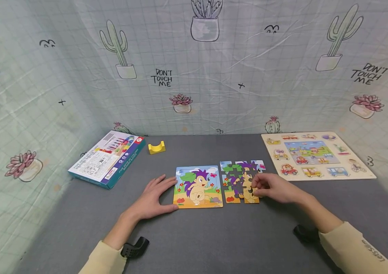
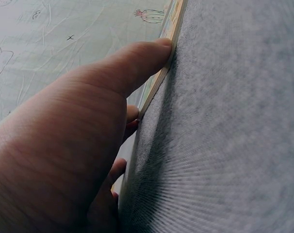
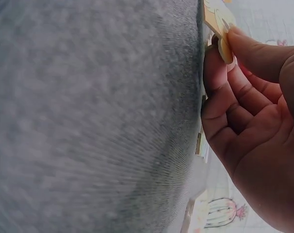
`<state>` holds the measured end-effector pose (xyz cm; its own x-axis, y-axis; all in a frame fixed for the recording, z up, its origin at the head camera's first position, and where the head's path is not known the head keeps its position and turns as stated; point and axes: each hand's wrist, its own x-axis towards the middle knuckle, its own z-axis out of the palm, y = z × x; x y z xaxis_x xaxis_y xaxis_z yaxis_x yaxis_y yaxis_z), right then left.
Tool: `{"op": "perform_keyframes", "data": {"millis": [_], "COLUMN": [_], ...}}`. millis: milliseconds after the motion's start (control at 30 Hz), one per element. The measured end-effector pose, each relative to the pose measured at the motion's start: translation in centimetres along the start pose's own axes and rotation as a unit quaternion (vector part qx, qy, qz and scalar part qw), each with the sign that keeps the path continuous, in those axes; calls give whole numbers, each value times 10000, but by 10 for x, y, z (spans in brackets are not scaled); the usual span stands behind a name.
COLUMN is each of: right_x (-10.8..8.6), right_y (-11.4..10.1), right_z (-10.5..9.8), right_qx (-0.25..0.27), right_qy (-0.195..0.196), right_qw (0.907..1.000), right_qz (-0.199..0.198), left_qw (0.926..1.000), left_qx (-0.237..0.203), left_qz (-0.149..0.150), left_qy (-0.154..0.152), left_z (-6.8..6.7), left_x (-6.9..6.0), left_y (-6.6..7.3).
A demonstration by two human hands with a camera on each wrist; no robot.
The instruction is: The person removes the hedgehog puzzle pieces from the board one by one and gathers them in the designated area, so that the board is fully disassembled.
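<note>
A square picture board (image 1: 198, 188) with a purple-haired hedgehog lies flat on the dark table. My left hand (image 1: 153, 197) rests at its left side, thumb (image 2: 147, 57) and fingers spread and touching the edge. Directly right of the board are joined puzzle pieces (image 1: 232, 190) of a matching picture, with gaps between some of them. Over their right part, my right hand (image 1: 276, 187) pinches a yellow puzzle piece (image 3: 217, 24) between thumb and index finger. In the right wrist view this piece is tilted up. Fingers hide part of the puzzle's right side.
A wooden vehicle puzzle board (image 1: 317, 156) lies at the back right. On the left sits a flat teal-and-white box (image 1: 108, 158), with a yellow arch-shaped block (image 1: 156, 147) beside it. Patterned cloth (image 1: 187, 57) forms the back and side walls.
</note>
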<state>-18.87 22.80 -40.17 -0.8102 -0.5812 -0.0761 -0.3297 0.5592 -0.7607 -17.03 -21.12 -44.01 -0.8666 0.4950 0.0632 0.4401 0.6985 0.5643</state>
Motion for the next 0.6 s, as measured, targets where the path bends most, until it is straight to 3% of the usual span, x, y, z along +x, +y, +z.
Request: {"op": "perform_keyframes", "data": {"millis": [600], "right_x": [2], "right_y": [3], "right_z": [7], "right_qx": [-979], "right_qy": [343], "right_qw": [9945], "right_qz": [-140], "left_qw": [10000], "left_qx": [16], "left_qz": [3], "left_qy": [-9], "left_z": [0], "left_x": [0], "left_y": [-1]}}
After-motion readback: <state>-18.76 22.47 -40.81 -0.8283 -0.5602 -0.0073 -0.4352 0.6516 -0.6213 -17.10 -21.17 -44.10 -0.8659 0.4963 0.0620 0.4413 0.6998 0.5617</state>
